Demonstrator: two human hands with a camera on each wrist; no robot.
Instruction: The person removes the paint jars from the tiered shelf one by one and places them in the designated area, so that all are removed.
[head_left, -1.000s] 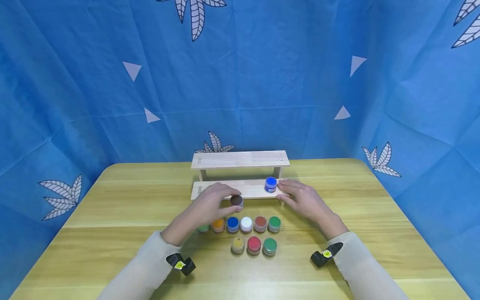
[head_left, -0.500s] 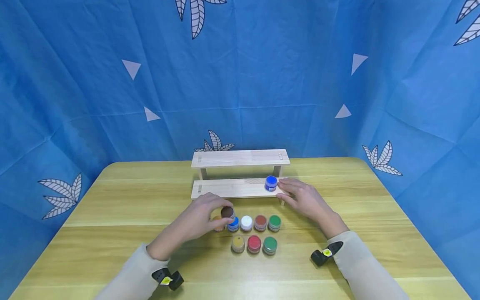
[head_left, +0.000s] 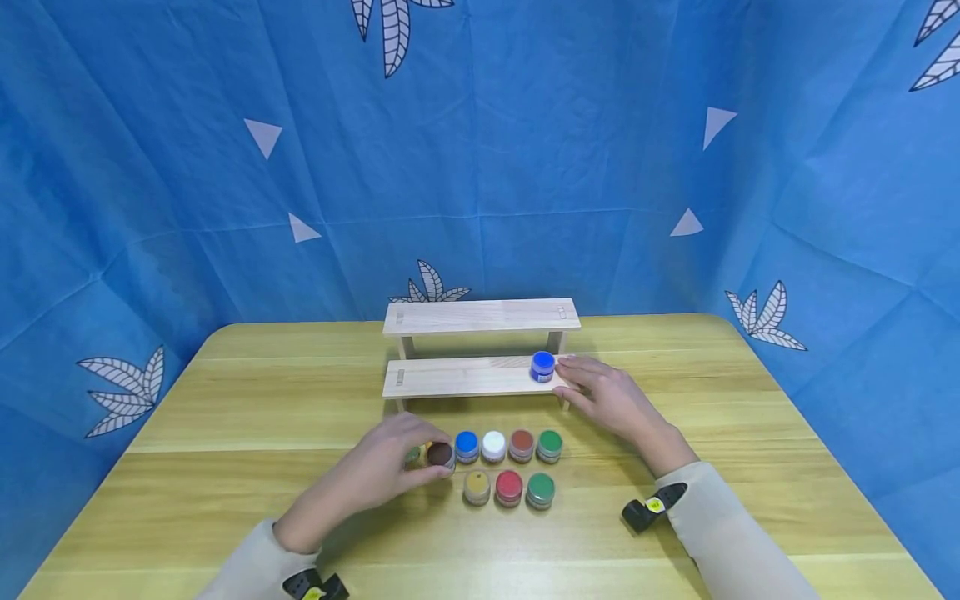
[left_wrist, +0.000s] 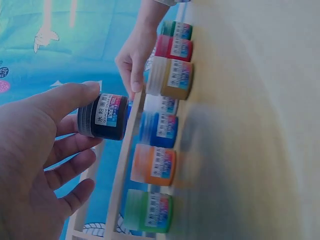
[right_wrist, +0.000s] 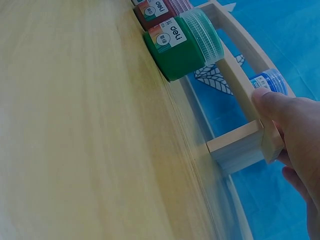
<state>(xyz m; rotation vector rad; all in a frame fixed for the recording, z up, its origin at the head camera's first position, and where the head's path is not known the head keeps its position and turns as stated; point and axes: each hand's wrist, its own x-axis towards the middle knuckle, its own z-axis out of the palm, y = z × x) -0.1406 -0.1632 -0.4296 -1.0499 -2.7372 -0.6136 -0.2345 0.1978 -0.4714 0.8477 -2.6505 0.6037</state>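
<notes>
My left hand (head_left: 378, 471) pinches a dark brown gouache paint jar (left_wrist: 107, 116) between thumb and fingers, above the left end of the back row of jars. In the left wrist view, orange (left_wrist: 154, 165) and light green (left_wrist: 149, 210) jars stand below it; in the head view the hand and held jar mostly cover these two. My right hand (head_left: 611, 400) grips the right end of the lower board of a two-tier wooden rack (head_left: 457, 377), thumb on its front edge. Beside its fingertips, a blue-lidded jar (head_left: 542, 367) stands on that board.
Blue (head_left: 467, 447), white (head_left: 493, 446), reddish-brown (head_left: 521, 446) and green (head_left: 550, 446) jars continue the back row. Nearer stand yellow (head_left: 477, 487), red (head_left: 508, 487) and green-lidded (head_left: 540, 491) jars. The rack's upper board (head_left: 480, 317) is bare, before a blue curtain (head_left: 480, 167).
My left hand has carried the dark brown jar from the front of the rack, leftward and towards me, over the back row's left end. The right hand has stayed at the rack.
</notes>
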